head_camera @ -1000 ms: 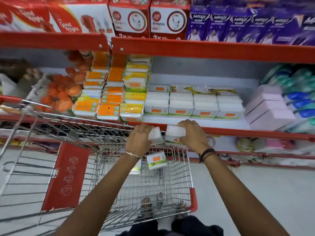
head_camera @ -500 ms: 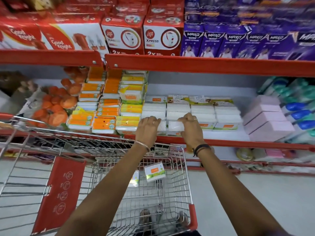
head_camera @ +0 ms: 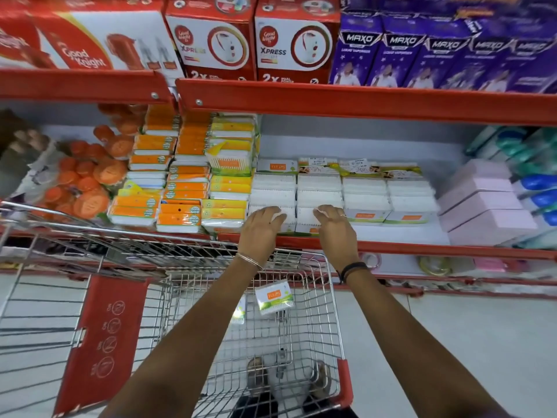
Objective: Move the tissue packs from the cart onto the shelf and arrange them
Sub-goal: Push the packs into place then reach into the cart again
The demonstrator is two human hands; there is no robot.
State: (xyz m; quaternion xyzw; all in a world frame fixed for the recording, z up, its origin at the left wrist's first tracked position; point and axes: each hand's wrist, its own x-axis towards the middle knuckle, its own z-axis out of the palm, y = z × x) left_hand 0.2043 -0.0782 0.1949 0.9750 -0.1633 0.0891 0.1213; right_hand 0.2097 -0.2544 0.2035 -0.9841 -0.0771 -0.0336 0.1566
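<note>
White tissue packs with orange and green labels lie in four rows on the red-edged shelf. My left hand and my right hand rest palm down, fingers apart, on the two front packs of the left rows, at the shelf's edge. Below my arms stands the wire cart. One more pack leans against its far wall. Another pack is partly hidden by my left forearm.
Orange and yellow packs are stacked left of the white rows, with pink boxes to the right and blue-green bottles beyond. Red boxes and purple boxes fill the shelf above. The cart's red flap hangs at the left.
Both hands carried a pack each up from the cart, set them at the front of the two left rows, and now the fingers have loosened on top of them.
</note>
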